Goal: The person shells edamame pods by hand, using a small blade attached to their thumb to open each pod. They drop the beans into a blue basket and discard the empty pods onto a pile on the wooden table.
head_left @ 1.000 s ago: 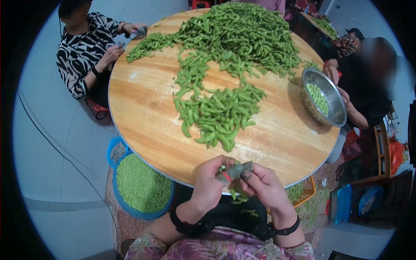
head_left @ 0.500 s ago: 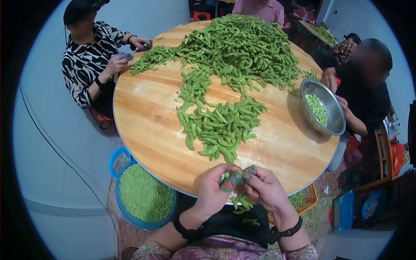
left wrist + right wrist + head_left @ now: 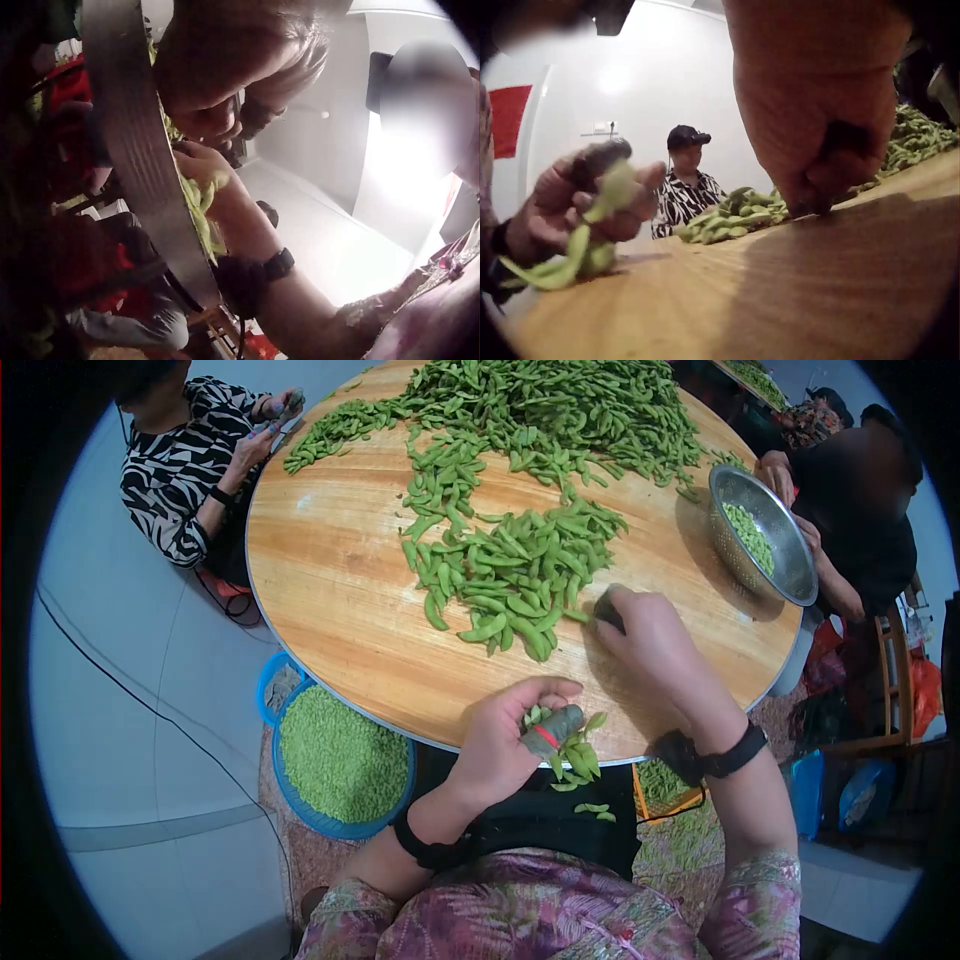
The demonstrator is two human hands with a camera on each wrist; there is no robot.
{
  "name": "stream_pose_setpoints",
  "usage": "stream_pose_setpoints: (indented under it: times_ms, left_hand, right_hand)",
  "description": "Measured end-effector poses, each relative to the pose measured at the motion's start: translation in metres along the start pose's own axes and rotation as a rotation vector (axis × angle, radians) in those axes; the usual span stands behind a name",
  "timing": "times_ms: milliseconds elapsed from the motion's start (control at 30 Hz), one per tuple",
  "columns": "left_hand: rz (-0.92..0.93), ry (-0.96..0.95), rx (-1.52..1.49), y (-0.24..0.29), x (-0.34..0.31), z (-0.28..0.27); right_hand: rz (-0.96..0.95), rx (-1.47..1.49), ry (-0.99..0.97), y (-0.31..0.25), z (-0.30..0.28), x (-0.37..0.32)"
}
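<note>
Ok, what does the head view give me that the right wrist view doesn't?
Head only: the blue basket of shelled beans on the floor, the steel colander at the right edge of the wooden table, and the wide spread of the edamame pile. Right wrist only: fingertips of the right hand down on the table, and the black cap on the seated person. Both: the left hand gripping a bunch of pods.

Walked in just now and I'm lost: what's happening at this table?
A wooden table is heaped with green bean pods. The camera wearer's left hand holds a bunch of pods at the table's near edge, while the right hand reaches to the nearest pile. A blue basin of shelled beans sits on the floor; a metal bowl holds more.
</note>
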State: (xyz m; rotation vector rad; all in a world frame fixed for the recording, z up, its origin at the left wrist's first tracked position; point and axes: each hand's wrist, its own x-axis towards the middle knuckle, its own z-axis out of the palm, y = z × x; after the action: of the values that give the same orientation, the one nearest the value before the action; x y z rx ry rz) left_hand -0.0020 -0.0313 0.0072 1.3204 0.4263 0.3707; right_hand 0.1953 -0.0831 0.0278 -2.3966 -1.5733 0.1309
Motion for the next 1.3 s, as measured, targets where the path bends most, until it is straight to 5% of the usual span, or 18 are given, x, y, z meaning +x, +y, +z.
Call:
stream_pose_setpoints:
  times_ms: [100,200,300,367,533,867,1033,1167,1267,1300]
  left_hand:
    - [0.017,0.048,-0.012,0.000,0.003,0.003]
    - [-0.160,0.054,-0.670,-0.004,0.009,0.007]
    - [-0.166,0.003,-0.787,-0.010,0.013,0.009]
    - [-0.138,0.013,-0.765,-0.012,0.011,0.010]
    - [-0.056,0.169,-0.580,-0.003,0.007,0.014]
    - [0.008,0.124,-0.324,-0.010,0.007,0.009]
    - [0.201,-0.174,-0.183,-0.020,0.013,-0.007]
    - [0.170,-0.149,-0.220,-0.015,0.014,0.001]
    - [0.029,0.065,-0.161,-0.006,0.007,0.014]
    - [0.073,0.144,0.016,-0.012,0.008,0.014]
  right_hand:
    - [0.016,0.366,-0.006,0.001,0.005,-0.023]
    - [0.227,0.999,-0.040,-0.013,0.004,-0.047]
    - [0.184,1.256,-0.044,-0.031,0.007,-0.065]
    - [0.152,1.237,-0.006,-0.035,0.008,-0.071]
    - [0.351,1.503,-0.314,-0.042,-0.001,-0.082]
    - [0.274,1.703,-0.383,-0.032,0.014,-0.088]
    - [0.412,2.113,-0.563,-0.031,0.015,-0.092]
    - [0.365,2.076,-0.514,-0.031,0.023,-0.094]
    - [0.202,1.212,-0.040,-0.038,0.024,-0.094]
    - [0.201,1.217,-0.033,-0.040,0.024,-0.094]
